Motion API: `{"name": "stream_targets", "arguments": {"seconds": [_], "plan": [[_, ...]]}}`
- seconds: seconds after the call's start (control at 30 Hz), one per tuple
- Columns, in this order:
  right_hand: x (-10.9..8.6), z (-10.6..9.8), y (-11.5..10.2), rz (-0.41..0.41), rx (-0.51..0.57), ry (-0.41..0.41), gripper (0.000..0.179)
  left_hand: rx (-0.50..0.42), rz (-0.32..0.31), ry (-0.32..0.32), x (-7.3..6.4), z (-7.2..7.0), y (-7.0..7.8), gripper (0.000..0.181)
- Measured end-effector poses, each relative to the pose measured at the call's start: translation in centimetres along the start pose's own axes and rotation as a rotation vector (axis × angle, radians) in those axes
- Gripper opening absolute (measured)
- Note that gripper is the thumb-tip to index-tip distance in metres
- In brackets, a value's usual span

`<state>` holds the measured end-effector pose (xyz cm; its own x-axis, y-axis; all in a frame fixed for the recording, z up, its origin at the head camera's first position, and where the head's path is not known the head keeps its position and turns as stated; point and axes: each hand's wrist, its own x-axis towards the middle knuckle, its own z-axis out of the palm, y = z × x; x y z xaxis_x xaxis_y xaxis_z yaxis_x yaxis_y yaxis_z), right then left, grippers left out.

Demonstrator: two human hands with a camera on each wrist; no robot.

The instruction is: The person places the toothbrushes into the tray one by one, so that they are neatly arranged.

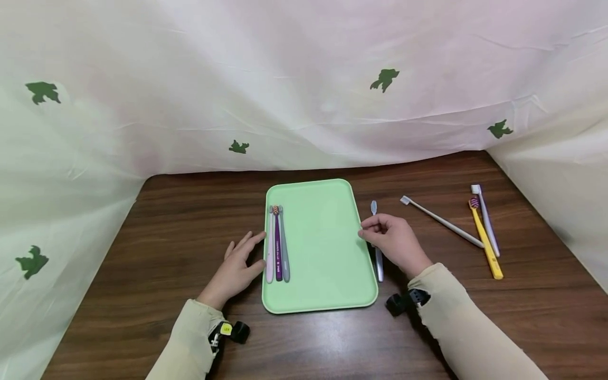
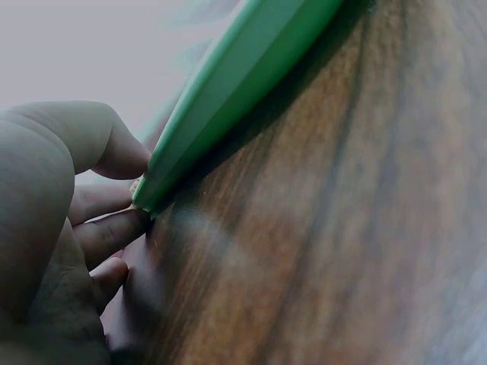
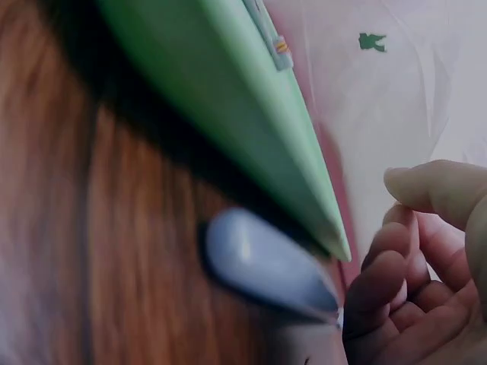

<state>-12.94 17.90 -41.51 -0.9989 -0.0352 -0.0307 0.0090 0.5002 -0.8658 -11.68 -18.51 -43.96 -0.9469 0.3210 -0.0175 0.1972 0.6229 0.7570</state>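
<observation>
A light green tray (image 1: pixel 328 243) lies on the wooden table. Along its left side lie three toothbrushes side by side: a pale lilac toothbrush (image 1: pixel 270 253), a purple toothbrush (image 1: pixel 277 248) and a grey toothbrush (image 1: pixel 285 258). My left hand (image 1: pixel 237 269) is at the tray's left rim, fingers spread and fingertips touching the edge. Just beyond the right rim, a grey-blue toothbrush (image 1: pixel 379 266) lies on the table. Above that toothbrush is my right hand (image 1: pixel 396 243), fingers loosely curled, partly hiding its middle. Nothing shows between thumb and forefinger in the right wrist view.
To the right lie a white-grey toothbrush (image 1: pixel 444 221), slanting across the table, a yellow toothbrush (image 1: pixel 486 245) and a white-and-purple toothbrush (image 1: pixel 487 221). A pale cloth (image 1: pixel 304 84) with green bird shapes hangs along the back and sides of the table.
</observation>
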Motion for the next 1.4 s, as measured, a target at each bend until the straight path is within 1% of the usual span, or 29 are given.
{"name": "stream_targets", "arguments": {"seconds": [0.17,0.27,0.43,0.53,0.67,0.93,1.17,1.4], "plan": [[0.3,-0.5,0.9,0.003,-0.036,0.040,0.017,0.014,0.000,-0.004,0.1,0.1,-0.1,0.061],[0.5,-0.9,1.3,-0.005,-0.065,0.061,0.020,0.018,0.000,-0.001,0.2,0.1,0.0,0.061],[0.6,-1.9,2.3,0.027,-0.094,0.089,0.024,0.013,0.011,-0.005,0.3,0.2,0.1,0.062],[0.7,-2.2,2.7,0.046,-0.066,0.068,0.025,0.012,0.015,-0.007,0.3,0.2,0.0,0.062],[0.7,-2.4,2.9,0.052,-0.048,0.017,0.030,0.025,0.017,0.001,0.2,0.2,0.0,0.062],[0.7,-2.6,2.5,0.061,-0.142,-0.054,0.036,0.027,0.021,0.004,0.2,0.2,0.2,0.062],[0.7,-1.8,1.7,0.060,-0.191,-0.072,0.037,0.015,0.005,0.006,0.0,0.0,0.1,0.062],[0.6,-1.4,1.0,0.069,-0.213,-0.061,0.033,0.009,0.007,0.011,0.1,-0.1,0.0,0.062]]}}
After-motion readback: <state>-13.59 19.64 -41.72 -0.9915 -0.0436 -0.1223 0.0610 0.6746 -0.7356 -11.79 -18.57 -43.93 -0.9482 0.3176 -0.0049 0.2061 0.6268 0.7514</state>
